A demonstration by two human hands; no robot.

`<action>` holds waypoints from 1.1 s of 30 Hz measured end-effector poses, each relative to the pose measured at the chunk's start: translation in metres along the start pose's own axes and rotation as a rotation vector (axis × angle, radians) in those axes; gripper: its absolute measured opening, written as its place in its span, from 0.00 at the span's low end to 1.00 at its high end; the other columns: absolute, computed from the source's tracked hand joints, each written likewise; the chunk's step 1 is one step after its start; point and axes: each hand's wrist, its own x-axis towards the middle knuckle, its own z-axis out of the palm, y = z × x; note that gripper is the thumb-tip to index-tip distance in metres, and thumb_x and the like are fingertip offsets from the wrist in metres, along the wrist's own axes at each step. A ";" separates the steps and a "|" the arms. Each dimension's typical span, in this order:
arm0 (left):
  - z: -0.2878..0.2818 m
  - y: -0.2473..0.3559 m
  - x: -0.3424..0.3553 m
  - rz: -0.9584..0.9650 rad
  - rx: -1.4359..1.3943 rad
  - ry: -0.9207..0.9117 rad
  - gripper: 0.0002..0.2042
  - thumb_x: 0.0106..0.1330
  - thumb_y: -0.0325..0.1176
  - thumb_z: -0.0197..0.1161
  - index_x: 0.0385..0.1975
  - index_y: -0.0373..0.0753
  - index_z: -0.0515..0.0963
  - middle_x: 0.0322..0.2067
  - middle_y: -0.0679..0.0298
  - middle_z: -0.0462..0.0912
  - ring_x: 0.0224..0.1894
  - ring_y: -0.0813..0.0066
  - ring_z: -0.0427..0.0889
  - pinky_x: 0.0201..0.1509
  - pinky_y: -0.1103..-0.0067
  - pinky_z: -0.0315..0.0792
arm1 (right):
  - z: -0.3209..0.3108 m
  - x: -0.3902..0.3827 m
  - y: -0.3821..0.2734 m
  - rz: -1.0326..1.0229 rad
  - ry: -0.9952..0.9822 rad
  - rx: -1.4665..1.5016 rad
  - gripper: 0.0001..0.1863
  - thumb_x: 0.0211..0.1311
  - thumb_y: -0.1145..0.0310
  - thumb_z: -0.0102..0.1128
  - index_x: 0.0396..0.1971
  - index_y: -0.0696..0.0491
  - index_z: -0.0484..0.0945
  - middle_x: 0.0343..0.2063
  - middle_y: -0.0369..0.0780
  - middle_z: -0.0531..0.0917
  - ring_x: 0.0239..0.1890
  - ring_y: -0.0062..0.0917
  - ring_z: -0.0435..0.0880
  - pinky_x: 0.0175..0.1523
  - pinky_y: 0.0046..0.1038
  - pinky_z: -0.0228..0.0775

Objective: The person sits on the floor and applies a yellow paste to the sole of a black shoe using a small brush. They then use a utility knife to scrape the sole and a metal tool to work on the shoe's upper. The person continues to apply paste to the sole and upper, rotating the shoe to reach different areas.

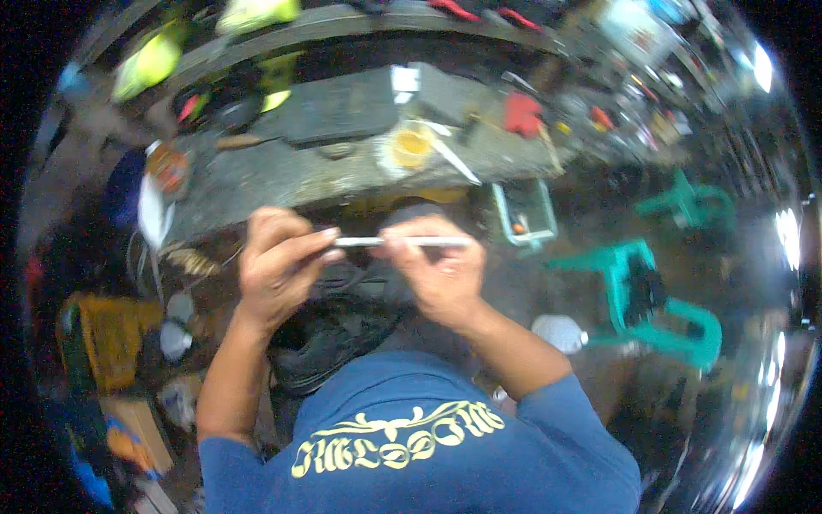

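A thin white stick (358,242) is stretched level between my two hands, in front of my chest. My left hand (278,261) pinches its left end between thumb and fingertips. Around its right part, the fingers of my right hand (441,272) are closed, with the far end lying along them. Beyond my hands, a tub of yellow paste (411,147) stands on the worn grey workbench (295,184). A flat white strip (455,161) slants beside the tub. What the stick is made of cannot be made out.
A red cloth (522,114) and dark flat slabs (338,103) lie on the bench. To the right are a pale green bin (525,210), a green plastic stool (629,278) and a white plastic jug (559,332). A yellow crate (120,338) stands at left.
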 end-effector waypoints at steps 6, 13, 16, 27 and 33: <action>-0.009 0.009 -0.013 -0.330 0.179 -0.108 0.28 0.46 0.33 0.82 0.52 0.39 0.85 0.40 0.60 0.81 0.48 0.64 0.78 0.53 0.71 0.74 | -0.087 -0.010 0.032 -0.039 0.349 -0.023 0.09 0.72 0.69 0.63 0.43 0.60 0.84 0.34 0.41 0.87 0.35 0.23 0.86 0.40 0.27 0.80; -0.039 -0.017 -0.033 -0.620 -0.198 -0.280 0.07 0.67 0.29 0.68 0.37 0.33 0.87 0.42 0.58 0.83 0.48 0.66 0.81 0.54 0.74 0.73 | -0.251 -0.019 0.137 0.136 0.502 -0.793 0.23 0.71 0.58 0.65 0.61 0.51 0.79 0.49 0.46 0.86 0.48 0.35 0.83 0.55 0.37 0.75; -0.023 -0.020 -0.032 -0.619 -0.295 -0.520 0.12 0.67 0.34 0.68 0.44 0.33 0.85 0.46 0.58 0.83 0.51 0.65 0.81 0.56 0.73 0.71 | -0.271 -0.005 0.174 0.189 0.305 -1.189 0.26 0.70 0.52 0.64 0.64 0.44 0.78 0.62 0.47 0.79 0.64 0.43 0.74 0.69 0.42 0.62; -0.031 -0.011 -0.084 -0.908 -0.460 -0.686 0.39 0.60 0.39 0.75 0.73 0.41 0.66 0.65 0.54 0.75 0.62 0.61 0.77 0.68 0.66 0.70 | -0.251 -0.085 0.280 0.308 0.874 -0.416 0.34 0.74 0.53 0.62 0.68 0.60 0.65 0.61 0.46 0.74 0.53 0.26 0.78 0.50 0.29 0.77; -0.031 -0.007 -0.084 -0.948 -0.373 -0.710 0.36 0.62 0.37 0.73 0.71 0.40 0.68 0.62 0.54 0.78 0.58 0.63 0.79 0.67 0.67 0.71 | -0.270 -0.065 0.290 0.221 0.778 -0.445 0.34 0.70 0.61 0.68 0.69 0.60 0.65 0.47 0.44 0.83 0.43 0.21 0.82 0.43 0.25 0.77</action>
